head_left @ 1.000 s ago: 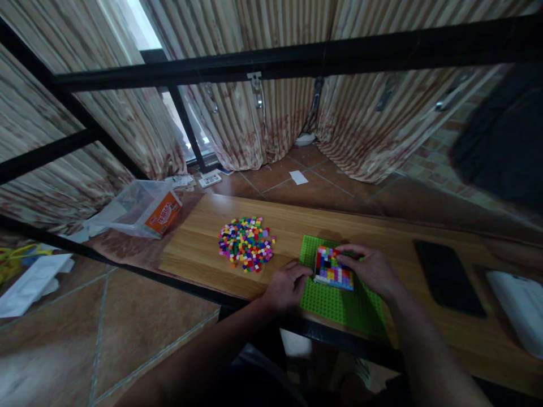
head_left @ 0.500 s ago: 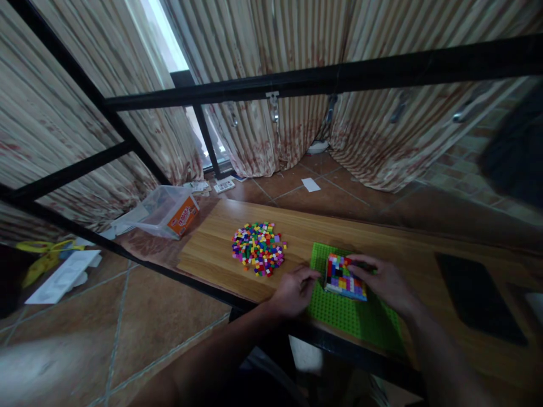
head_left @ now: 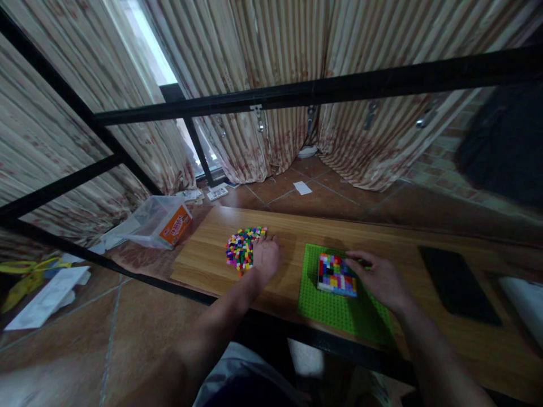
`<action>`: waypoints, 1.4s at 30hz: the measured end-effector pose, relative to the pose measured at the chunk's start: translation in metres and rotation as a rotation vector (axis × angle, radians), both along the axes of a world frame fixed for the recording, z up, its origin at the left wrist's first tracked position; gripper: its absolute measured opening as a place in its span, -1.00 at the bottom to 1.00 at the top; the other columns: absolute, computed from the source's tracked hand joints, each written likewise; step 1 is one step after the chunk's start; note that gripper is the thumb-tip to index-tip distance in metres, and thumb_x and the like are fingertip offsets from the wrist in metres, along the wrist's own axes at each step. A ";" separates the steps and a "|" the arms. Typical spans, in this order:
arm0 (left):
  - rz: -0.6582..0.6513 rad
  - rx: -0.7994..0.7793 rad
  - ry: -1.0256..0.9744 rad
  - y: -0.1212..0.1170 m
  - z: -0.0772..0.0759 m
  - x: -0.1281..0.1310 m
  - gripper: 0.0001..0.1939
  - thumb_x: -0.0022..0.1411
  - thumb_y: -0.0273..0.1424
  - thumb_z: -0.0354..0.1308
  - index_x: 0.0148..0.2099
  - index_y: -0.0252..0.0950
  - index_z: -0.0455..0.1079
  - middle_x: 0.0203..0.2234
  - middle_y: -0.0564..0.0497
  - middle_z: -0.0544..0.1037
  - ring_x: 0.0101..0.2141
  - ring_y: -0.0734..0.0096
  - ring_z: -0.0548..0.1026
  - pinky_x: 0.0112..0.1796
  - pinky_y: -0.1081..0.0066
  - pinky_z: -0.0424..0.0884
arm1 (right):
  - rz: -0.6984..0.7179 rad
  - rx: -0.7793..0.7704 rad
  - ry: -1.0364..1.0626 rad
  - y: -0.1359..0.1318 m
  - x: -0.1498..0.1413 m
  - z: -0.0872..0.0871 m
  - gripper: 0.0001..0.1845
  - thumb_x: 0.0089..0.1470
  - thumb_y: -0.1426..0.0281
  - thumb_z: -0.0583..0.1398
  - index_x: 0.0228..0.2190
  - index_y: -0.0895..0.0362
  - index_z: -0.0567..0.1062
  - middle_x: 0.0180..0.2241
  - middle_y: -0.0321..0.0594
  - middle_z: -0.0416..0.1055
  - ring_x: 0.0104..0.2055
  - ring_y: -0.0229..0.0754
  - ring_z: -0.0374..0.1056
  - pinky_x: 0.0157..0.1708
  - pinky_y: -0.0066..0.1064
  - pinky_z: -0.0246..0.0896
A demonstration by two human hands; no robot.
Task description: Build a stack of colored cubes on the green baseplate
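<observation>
My left hand (head_left: 267, 254) is over the right side of a pile of small colourful toy bricks (head_left: 241, 249). Its fingers point down among the bricks, and their tips are hard to make out. A low block built of many-coloured bricks (head_left: 337, 275) sits on a green studded baseplate (head_left: 326, 311). My right hand (head_left: 377, 277) is at the right edge of this brick block, thumb and fingers bent in and gripping its upper right corner.
The wooden tabletop (head_left: 203, 249) carries a dark flat pad (head_left: 458, 282) on the right. A clear plastic box (head_left: 144, 217) with an orange label stands beyond the table's left end. Black metal bars (head_left: 271, 97) cross in front of the curtains.
My left hand has moved left from beside the brick block to the pile of loose bricks. My right hand has stayed at the block's right edge. The view has shifted slightly.
</observation>
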State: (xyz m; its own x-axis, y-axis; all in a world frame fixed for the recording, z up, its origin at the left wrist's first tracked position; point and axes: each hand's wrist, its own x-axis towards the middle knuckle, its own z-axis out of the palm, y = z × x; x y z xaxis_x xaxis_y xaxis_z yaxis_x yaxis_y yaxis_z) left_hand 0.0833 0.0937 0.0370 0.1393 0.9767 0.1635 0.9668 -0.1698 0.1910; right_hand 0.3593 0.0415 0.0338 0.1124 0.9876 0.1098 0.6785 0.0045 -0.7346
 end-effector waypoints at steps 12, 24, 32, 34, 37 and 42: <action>-0.282 -0.094 -0.928 -0.054 0.011 0.036 -0.80 0.27 -0.49 0.12 -0.07 -0.25 0.46 -0.19 -0.03 0.59 -0.18 0.35 0.55 -0.10 0.37 0.49 | 0.012 0.121 0.322 -0.017 -0.037 0.029 -0.65 0.11 0.12 0.18 -0.25 0.08 0.61 -0.21 -0.15 0.60 -0.18 -0.10 0.50 -0.15 -0.27 0.38; -0.325 -0.168 -1.124 -0.068 0.032 0.059 -0.73 0.22 -0.51 0.16 -0.01 -0.26 0.42 -0.28 0.02 0.57 -0.23 0.40 0.55 -0.10 0.38 0.48 | 0.215 0.239 0.386 -0.037 -0.061 0.035 -0.75 0.19 0.22 0.18 -0.22 0.01 0.63 -0.26 -0.22 0.56 -0.18 -0.16 0.48 -0.21 -0.36 0.41; -0.245 -0.277 -1.255 -0.070 0.031 0.063 -0.83 0.18 -0.48 0.20 -0.14 -0.29 0.44 -0.36 0.03 0.55 -0.32 0.45 0.52 -0.23 0.47 0.45 | 0.252 0.310 0.331 -0.038 -0.059 0.032 -0.79 0.22 0.26 0.18 -0.21 -0.04 0.63 -0.26 -0.26 0.55 -0.22 -0.20 0.48 -0.22 -0.35 0.40; -0.220 -0.293 -1.270 -0.070 0.030 0.064 -0.82 0.16 -0.51 0.19 -0.15 -0.29 0.45 -0.38 0.05 0.54 -0.36 0.47 0.50 -0.27 0.48 0.44 | 0.244 0.324 0.280 -0.038 -0.057 0.034 -0.78 0.23 0.26 0.17 -0.22 -0.03 0.63 -0.26 -0.26 0.56 -0.22 -0.19 0.47 -0.20 -0.34 0.39; -0.178 -0.278 -1.228 -0.070 0.024 0.063 -0.81 0.15 -0.54 0.17 -0.16 -0.28 0.48 -0.38 0.05 0.55 -0.35 0.46 0.51 -0.26 0.48 0.44 | 0.162 0.328 0.204 -0.033 -0.045 0.037 -0.76 0.22 0.21 0.17 -0.25 -0.01 0.63 -0.26 -0.24 0.57 -0.20 -0.17 0.48 -0.16 -0.31 0.38; -0.106 -0.175 -1.057 -0.067 -0.008 0.045 -0.79 0.16 -0.56 0.14 -0.16 -0.27 0.50 -0.30 0.00 0.58 -0.27 0.39 0.53 -0.19 0.41 0.45 | -0.088 0.289 0.105 -0.015 -0.011 0.025 -0.67 0.18 0.14 0.15 -0.31 0.07 0.63 -0.25 -0.15 0.58 -0.19 -0.09 0.48 -0.13 -0.24 0.37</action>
